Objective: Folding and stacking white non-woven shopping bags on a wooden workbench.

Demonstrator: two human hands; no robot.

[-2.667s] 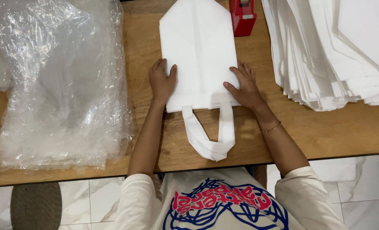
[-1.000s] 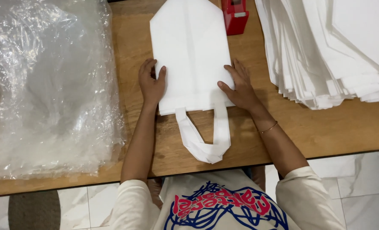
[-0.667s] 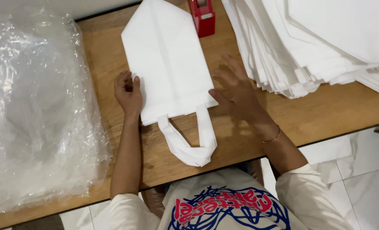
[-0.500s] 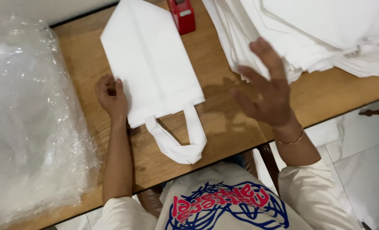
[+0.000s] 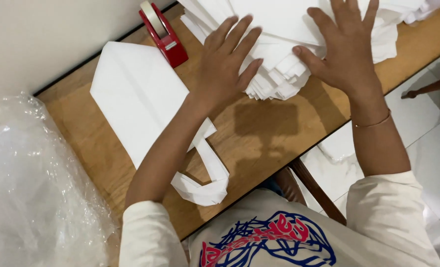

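From the head view, both hands lie spread flat on the stack of white bags (image 5: pixel 279 54) at the far right of the worktop (image 5: pixel 264 128). The left hand (image 5: pixel 225 64) presses the stack's near-left corner, fingers splayed; the right hand (image 5: pixel 346 49) rests further right, also open, gripping nothing. The folded white bag (image 5: pixel 141 104) lies left of both hands, under the left forearm, its long axis running diagonally, handles toward the person, beside a red tape dispenser (image 5: pixel 163 34) and clear plastic wrap (image 5: pixel 32 188).

I see my left hand (image 5: pixel 225 69) no longer on the folded white bag (image 5: pixel 141 109), my right hand (image 5: pixel 346 47) also gone from it, both now spread on the stack of white bags (image 5: pixel 279 74)
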